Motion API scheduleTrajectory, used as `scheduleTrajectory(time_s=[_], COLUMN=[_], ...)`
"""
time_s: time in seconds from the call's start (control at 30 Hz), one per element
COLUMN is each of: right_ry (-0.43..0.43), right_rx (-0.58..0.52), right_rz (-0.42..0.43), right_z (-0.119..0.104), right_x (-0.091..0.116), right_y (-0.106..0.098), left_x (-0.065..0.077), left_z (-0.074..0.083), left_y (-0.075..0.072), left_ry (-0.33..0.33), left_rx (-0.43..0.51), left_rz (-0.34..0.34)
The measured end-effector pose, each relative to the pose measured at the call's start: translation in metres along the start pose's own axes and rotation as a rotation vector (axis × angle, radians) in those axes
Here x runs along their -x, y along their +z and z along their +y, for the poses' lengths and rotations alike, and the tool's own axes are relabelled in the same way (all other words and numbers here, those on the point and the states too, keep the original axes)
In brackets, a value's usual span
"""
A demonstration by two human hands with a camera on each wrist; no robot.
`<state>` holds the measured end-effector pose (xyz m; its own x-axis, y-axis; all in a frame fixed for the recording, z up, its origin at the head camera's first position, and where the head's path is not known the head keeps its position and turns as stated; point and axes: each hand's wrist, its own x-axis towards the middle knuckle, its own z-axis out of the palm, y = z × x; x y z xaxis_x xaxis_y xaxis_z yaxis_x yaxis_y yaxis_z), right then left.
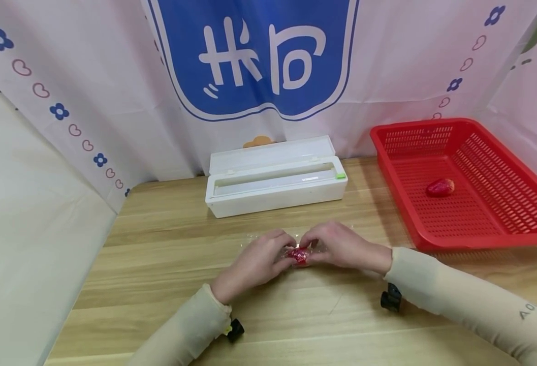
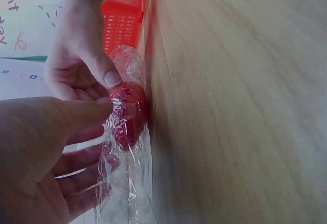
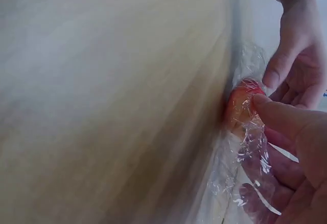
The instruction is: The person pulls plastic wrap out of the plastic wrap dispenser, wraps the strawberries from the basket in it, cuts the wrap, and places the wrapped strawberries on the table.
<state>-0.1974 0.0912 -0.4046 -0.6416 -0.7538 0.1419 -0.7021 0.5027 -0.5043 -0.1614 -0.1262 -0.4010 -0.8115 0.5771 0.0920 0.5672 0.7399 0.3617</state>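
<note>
A red, oval fruit [image 1: 299,255] lies low over the wooden table in clear plastic wrap [image 2: 127,183]. In the right wrist view its other end looks orange-yellow. My left hand [image 1: 260,258] holds it from the left, the thumb on the wrapped side and the fingers behind the film. From the right my right hand [image 1: 339,245] grips it likewise, its thumb on the film over the fruit. The two hands nearly meet around the fruit. Crinkled film trails out past both ends, partly hidden by the fingers.
Behind the hands stands a long white box [image 1: 277,199] with its lid [image 1: 272,155] raised and a small green piece at its right end. At the right, a red plastic basket [image 1: 487,243] holds another red and yellow fruit [image 1: 440,187]. A printed curtain [image 1: 359,132] hangs along the back.
</note>
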Motion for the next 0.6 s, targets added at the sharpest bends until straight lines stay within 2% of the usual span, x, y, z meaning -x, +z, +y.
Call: scheduleTrajectory(time_s=[0.13,0.23,0.43,0.6], right_ry=[0.045,0.049,0.016,0.030], right_rx=[-0.093,-0.103,-0.061,-0.087], right_rz=[-0.047,-0.070,-0.034,-0.018], right_z=[0.0017,0.0012,-0.0012,-0.0007], right_x=[-0.0013,-0.0019,-0.0033,-0.0049], right_y=[-0.0030,-0.0062,-0.0080,-0.0052], left_x=[-0.0006,-0.0014,-0.0030,-0.0040], left_z=[0.0016,0.0018,0.0004,0.0004], left_y=[-0.0008,-0.0005,0.0007,0.0003], left_ry=[0.025,0.034,0.010,-0.028], left_rx=[-0.001,0.004,0.025,0.031], left_rz=[0.006,0.002,-0.017,-0.026])
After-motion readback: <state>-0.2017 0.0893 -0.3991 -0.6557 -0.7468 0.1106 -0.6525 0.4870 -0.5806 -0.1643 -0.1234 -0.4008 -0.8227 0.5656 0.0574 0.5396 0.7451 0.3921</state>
